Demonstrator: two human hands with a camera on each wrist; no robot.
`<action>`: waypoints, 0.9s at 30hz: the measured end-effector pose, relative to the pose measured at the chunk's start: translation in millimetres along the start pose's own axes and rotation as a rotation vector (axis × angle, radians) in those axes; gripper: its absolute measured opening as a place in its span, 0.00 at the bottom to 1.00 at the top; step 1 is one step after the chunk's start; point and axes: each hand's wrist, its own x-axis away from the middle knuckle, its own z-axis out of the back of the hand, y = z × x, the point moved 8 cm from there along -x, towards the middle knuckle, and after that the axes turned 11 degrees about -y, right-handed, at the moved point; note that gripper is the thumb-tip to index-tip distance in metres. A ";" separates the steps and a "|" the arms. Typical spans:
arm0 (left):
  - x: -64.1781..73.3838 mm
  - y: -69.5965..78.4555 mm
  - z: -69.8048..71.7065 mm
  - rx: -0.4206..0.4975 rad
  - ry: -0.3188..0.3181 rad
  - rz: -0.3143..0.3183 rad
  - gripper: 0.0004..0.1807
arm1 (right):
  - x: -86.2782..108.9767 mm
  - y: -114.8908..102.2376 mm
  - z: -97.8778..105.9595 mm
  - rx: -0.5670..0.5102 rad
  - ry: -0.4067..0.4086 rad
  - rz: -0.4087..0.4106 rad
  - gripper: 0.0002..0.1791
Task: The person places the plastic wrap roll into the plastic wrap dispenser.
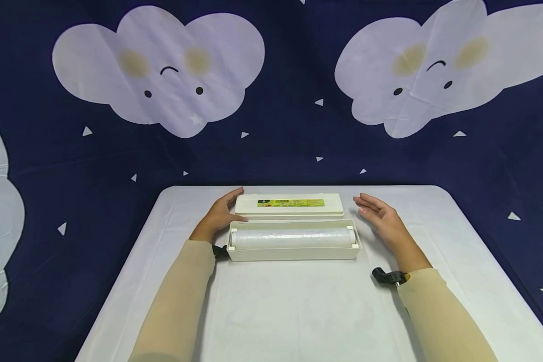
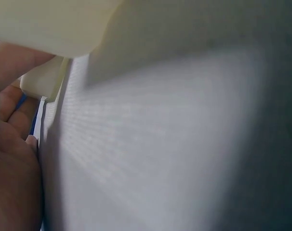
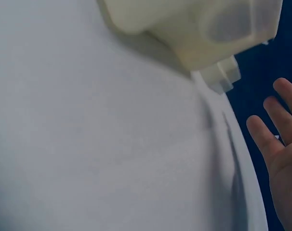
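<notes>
A long cream dispenser box (image 1: 294, 254) stands on the table in the head view, a roll of clear plastic wrap (image 1: 294, 238) lying inside. Just behind it is its cream lid (image 1: 249, 205), with a green and yellow label on top. My left hand (image 1: 220, 213) is at the lid's left end, thumb along the near side and fingers at the far side; the left wrist view shows the lid end (image 2: 42, 82) between thumb and fingers. Whether they press on it is unclear. My right hand (image 1: 382, 218) hovers right of the lid, apart from it, fingers extended and holding nothing.
A white cloth covers the table (image 1: 298, 311), whose far edge runs just behind the lid. Beyond hangs a dark blue curtain (image 1: 294, 125) with white clouds and triangles. A black wrist camera mount (image 1: 389, 276) sticks out from the right wrist; another sits beside the box's left end.
</notes>
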 end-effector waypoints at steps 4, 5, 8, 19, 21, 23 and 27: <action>0.0 -0.5 1.2 0.023 0.001 0.001 0.64 | -13.9 11.8 0.8 0.035 -0.051 -0.064 0.34; 0.4 -0.6 1.4 0.027 0.002 0.005 0.64 | -17.5 14.8 -0.4 0.041 -0.071 -0.080 0.33; -0.1 -0.5 1.5 0.038 -0.003 0.003 0.64 | -28.3 19.5 -7.3 0.049 -0.155 -0.094 0.36; -3.0 2.0 1.8 0.035 -0.013 -0.003 0.63 | -61.3 26.3 -26.5 0.130 -0.279 -0.108 0.55; -2.5 2.0 1.8 0.040 -0.013 0.003 0.62 | -64.2 28.7 -27.3 0.184 -0.279 -0.125 0.58; -1.9 1.7 1.9 0.046 -0.011 0.010 0.62 | -66.0 29.0 -29.4 0.234 -0.284 -0.142 0.59; -0.8 2.1 1.4 0.041 -0.016 0.008 0.62 | -68.3 29.2 -33.2 0.312 -0.295 -0.167 0.60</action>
